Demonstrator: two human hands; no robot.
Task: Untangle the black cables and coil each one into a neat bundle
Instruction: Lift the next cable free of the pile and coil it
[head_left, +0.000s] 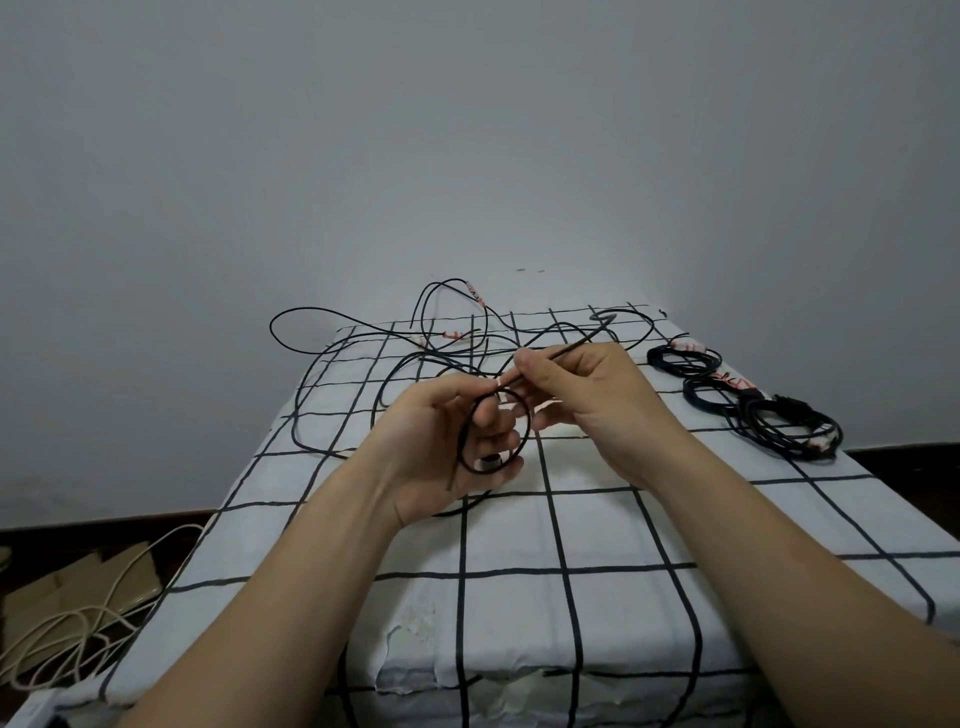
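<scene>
- My left hand grips a small loop of black cable above the checked cloth.
- My right hand pinches the same cable just past the loop.
- The loose tangle sprawls across the far end of the cloth.
- Three coiled bundles lie together at the right edge.
- Pale cords sit on the floor at left.
</scene>
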